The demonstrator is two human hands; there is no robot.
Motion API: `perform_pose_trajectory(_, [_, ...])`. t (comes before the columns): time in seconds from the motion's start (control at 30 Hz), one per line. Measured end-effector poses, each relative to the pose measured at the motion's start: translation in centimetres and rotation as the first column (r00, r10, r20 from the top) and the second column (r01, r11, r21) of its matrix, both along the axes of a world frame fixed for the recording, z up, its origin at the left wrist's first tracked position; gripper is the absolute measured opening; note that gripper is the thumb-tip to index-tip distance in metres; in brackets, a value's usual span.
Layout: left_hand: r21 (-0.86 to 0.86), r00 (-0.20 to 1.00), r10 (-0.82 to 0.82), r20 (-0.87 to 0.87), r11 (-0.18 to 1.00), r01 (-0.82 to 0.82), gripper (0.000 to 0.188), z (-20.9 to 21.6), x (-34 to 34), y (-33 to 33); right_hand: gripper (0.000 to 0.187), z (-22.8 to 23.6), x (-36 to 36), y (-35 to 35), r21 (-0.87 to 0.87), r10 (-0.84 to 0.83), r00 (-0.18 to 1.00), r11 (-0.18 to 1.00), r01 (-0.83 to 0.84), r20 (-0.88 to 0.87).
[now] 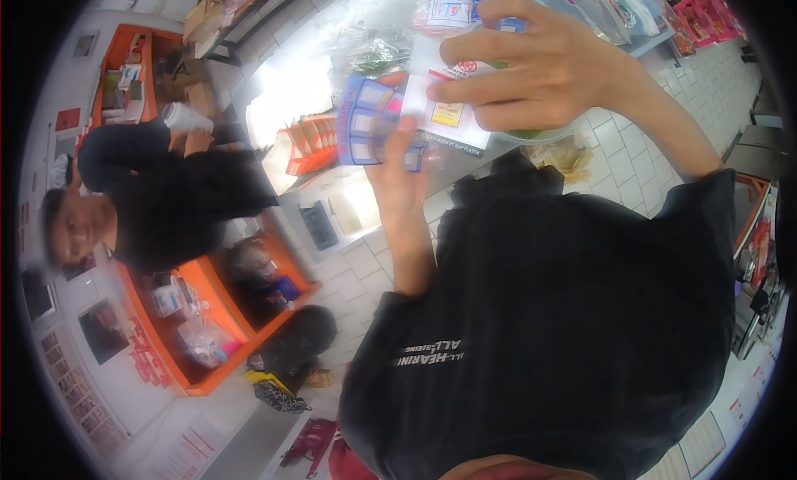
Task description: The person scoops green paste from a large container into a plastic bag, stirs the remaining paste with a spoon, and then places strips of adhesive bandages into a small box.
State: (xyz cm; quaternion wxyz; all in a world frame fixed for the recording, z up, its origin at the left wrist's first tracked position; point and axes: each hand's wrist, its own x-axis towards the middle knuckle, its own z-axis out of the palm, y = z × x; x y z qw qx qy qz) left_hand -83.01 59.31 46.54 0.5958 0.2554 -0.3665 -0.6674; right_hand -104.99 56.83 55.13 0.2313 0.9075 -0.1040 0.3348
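Note:
A white printed packet (pixel 423 85) with a yellow patch is raised in front of my chest. My left hand (pixel 403 168) is closed on its lower left part, with the thumb lying across the front. Beside that thumb, a clear plastic sleeve with blue print (pixel 361 123) sticks out to the left, against the packet. My right hand (pixel 540 73) reaches over the packet from the right, its fingers apart and its fingertips touching the front. The right thumb is hidden.
Clear plastic bags (pixel 378 52) and orange-white folded cartons (pixel 307 144) lie on the bright table. A clear bin (pixel 656 44) and a pink basket (pixel 706 19) stand at far right. On the left, a person in black (pixel 174 198) holds a white roll near orange shelves (pixel 199 293).

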Motion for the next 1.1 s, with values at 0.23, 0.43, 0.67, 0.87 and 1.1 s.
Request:
perform_pose_trajectory(0.23, [-0.108,0.968,0.033,0.248,0.994,-0.006,0.044,0.7,0.8,0.4,0.022,0.3,-2.5,0.5,0.133,-0.129,0.991,0.982,0.133,-0.037])
perform_pose_trajectory(0.43, [-0.098,0.957,0.014,0.29,0.995,0.015,0.04,0.9,0.0,0.8,0.02,-1.5,-4.1,-0.3,0.421,-0.169,0.972,0.903,0.086,0.165])
perform_pose_trajectory(0.67, [-0.059,0.958,-0.02,0.285,0.998,0.039,0.049,0.6,-0.1,1.1,0.013,-6.5,-4.4,-0.3,0.752,-0.241,0.765,0.501,-0.429,0.597])
perform_pose_trajectory(0.87, [-0.014,0.954,-0.075,0.289,0.996,0.083,0.054,0.0,-1.2,1.7,0.016,-9.6,-2.3,0.8,0.519,-0.339,0.454,0.129,-0.845,0.824])
perform_pose_trajectory(1.1, [0.02,0.961,-0.102,0.256,0.995,0.1,0.058,-1.3,-2.3,1.9,0.02,-11.0,-1.7,0.4,0.332,-0.274,0.3,0.081,-0.94,0.914])
